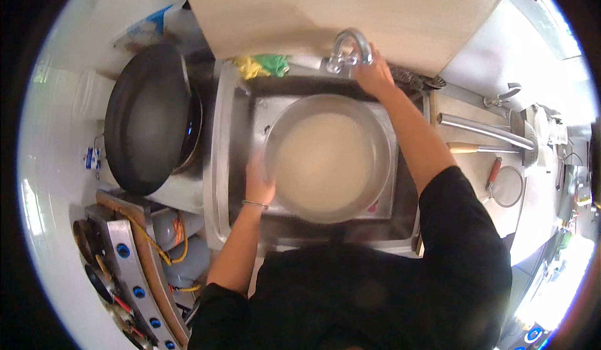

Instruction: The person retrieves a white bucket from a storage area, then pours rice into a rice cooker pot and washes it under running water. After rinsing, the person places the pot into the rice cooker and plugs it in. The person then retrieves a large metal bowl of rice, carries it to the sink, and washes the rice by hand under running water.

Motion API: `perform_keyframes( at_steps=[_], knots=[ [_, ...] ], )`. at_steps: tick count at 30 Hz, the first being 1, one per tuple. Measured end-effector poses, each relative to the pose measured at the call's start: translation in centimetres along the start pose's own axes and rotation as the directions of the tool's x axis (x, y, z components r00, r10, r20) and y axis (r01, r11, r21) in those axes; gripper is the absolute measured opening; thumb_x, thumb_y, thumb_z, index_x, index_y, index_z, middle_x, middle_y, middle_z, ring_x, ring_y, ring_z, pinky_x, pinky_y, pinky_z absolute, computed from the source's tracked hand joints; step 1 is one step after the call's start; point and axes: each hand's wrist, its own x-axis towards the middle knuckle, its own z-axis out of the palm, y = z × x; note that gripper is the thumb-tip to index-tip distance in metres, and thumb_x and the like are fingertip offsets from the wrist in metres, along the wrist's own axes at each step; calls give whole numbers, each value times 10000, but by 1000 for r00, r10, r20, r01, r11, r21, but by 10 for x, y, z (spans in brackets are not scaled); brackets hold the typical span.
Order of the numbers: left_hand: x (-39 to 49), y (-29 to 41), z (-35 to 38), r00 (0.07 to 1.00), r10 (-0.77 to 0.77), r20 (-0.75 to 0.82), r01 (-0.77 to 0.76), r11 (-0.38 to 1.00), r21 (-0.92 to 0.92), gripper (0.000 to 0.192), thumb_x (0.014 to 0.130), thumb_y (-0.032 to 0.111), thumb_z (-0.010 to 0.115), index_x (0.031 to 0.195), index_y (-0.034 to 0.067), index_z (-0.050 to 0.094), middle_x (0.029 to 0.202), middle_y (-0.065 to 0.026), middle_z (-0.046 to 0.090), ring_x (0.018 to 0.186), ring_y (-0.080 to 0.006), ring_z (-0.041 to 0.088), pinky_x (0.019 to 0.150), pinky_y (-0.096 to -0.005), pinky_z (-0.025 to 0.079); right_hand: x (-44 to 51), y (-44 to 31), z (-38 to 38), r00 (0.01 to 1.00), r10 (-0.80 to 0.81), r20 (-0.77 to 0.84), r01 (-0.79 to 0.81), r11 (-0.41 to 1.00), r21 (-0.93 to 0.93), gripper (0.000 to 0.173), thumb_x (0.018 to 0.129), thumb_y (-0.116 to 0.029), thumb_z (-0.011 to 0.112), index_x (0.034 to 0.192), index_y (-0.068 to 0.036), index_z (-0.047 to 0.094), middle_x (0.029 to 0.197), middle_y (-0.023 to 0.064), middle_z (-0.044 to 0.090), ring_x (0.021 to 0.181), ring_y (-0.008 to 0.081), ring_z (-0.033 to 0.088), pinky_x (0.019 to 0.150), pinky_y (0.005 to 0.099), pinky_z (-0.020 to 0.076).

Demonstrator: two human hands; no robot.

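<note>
A large round metal bowl (382,176) rests in the stainless steel sink (219,162). Cloudy, pale liquid (324,162) fills much of it, and what lies beneath the surface cannot be made out. At the bowl's left rim is my left hand (261,181), gripping the side with blurred fingers. My right hand (374,75) reaches to the back of the sink and holds the chrome faucet (352,37), its fingers partly hidden behind the curved spout. No stream of water shows clearly under the spout.
Yellow and green cloths (263,66) lie on the sink's back ledge. Left stands a big black wok (155,120), with a gas stove (127,256) nearer me. On the right counter are a metal tube (483,129), a wooden-handled utensil (462,148) and a red-handled strainer (507,186).
</note>
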Motion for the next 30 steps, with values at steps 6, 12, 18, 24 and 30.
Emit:
perform_keyframes(
  at_steps=[6, 12, 18, 24, 30],
  knots=[
    [-86, 198, -110, 854, 460, -241, -496, 583, -643, 124, 749, 54, 421, 817, 6, 514, 848, -140, 532, 771, -235, 502, 694, -333, 394, -56, 13, 15, 960, -275, 60, 274, 961, 34, 375, 677, -1, 444, 1049, -44, 473, 1078, 161, 476, 1046, 300, 417, 883, 372, 345],
    [-137, 283, -89, 402, 905, -139, 307, -276, -911, 143, 718, 132, 461, 617, 36, 489, 634, -96, 494, 528, -202, 463, 488, -322, 397, -213, 25, -50, 982, 123, -145, -108, 988, 107, 458, 693, 25, 415, 1141, -68, 441, 1265, 134, 313, 1152, 272, 323, 938, 342, 292],
    [-206, 305, -36, 102, 994, 45, 816, -58, -576, 174, 727, 175, 474, 631, 31, 485, 642, -95, 490, 540, -203, 463, 499, -320, 391, -448, -3, -161, 610, 532, -587, -535, 823, 190, 304, 722, 25, 409, 989, -32, 543, 1172, 160, 416, 926, 238, 515, 720, 285, 440],
    [-316, 342, 37, -219, 973, 71, 958, 228, -171, 213, 736, 218, 488, 645, 26, 482, 651, -94, 486, 552, -204, 463, 511, -317, 386, -692, -26, -193, 46, 726, -686, -827, 413, 382, 278, 714, 54, 429, 951, -25, 550, 1130, 113, 437, 795, 153, 542, 640, 235, 463],
    [-451, 409, 143, -386, 918, -88, 916, 393, 83, 256, 744, 261, 501, 659, 21, 478, 659, -93, 481, 564, -206, 463, 522, -315, 380, -826, -9, -227, -209, 656, -726, -818, 290, 497, 248, 711, 44, 405, 912, -1, 543, 1079, 104, 449, 738, 119, 529, 622, 220, 459]
  ],
)
